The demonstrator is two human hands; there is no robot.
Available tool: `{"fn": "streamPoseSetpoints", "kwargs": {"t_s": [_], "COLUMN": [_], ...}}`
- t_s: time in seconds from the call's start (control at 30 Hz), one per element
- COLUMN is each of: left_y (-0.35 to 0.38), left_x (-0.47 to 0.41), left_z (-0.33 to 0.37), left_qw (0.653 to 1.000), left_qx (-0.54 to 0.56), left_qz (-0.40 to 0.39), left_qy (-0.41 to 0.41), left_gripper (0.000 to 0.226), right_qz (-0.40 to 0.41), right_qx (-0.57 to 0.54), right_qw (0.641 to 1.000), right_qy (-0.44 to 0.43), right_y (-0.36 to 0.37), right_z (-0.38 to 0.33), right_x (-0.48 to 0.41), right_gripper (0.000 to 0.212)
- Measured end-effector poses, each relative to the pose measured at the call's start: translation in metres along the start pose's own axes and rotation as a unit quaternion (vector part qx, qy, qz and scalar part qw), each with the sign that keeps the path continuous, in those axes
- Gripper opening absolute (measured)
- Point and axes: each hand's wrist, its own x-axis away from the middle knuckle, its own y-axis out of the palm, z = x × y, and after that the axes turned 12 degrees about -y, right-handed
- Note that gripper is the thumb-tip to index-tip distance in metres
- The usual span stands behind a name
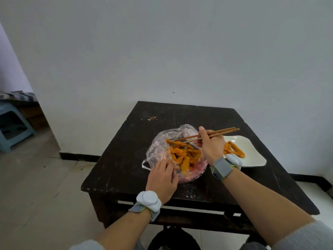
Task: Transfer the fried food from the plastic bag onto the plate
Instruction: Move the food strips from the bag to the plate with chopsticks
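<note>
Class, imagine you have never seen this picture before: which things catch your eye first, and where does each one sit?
The heap of orange fried food in the clear plastic bag at the middle of the dark table stands out first. Above it, the right hand holds wooden chopsticks pointing into the bag, while the left hand presses the bag's near edge. To the right, a white plate already carries a few pieces.

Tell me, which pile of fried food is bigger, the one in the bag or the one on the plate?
The pile in the plastic bag is bigger: a heap of fried food. The white plate holds only a few pieces.
</note>
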Motion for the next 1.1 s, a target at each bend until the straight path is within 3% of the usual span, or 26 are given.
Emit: {"fn": "streamPoseSetpoints", "kwargs": {"t_s": [0.17, 0.33, 0.53, 0.77, 0.97, 1.1], "left_y": [0.000, -0.001, -0.001, -0.002, -0.002, -0.004], "left_x": [0.000, 0.000, 0.001, 0.000, 0.000, 0.001], "left_z": [-0.001, -0.001, -0.001, 0.000, -0.002, 0.001], "left_qw": [1.000, 1.000, 1.000, 1.000, 1.000, 1.000], "left_qx": [0.004, 0.000, 0.002, 0.004, 0.003, -0.003], "left_qz": [0.001, -0.005, -0.005, -0.009, -0.018, -0.015], "left_qy": [0.003, 0.001, 0.002, 0.001, -0.004, -0.006], "left_gripper": [0.015, 0.018, 0.017, 0.019, 0.022, 0.024], "right_qz": [0.010, -0.040, -0.005, 0.076, 0.101, 0.068], "right_qx": [0.048, 0.175, 0.075, -0.069, -0.097, -0.080], "right_qw": [0.999, 0.982, 0.996, 0.993, 0.985, 0.987], "right_qy": [-0.013, -0.064, -0.041, 0.056, 0.105, 0.122], "right_y": [0.012, 0.014, 0.013, 0.000, -0.013, -0.021], "right_z": [0.008, 0.006, 0.004, -0.005, -0.006, -0.002], "right_x": [0.002, 0.006, 0.004, -0.005, -0.009, -0.009], "right_gripper": [0.034, 0.049, 0.039, 0.036, 0.037, 0.038]}}
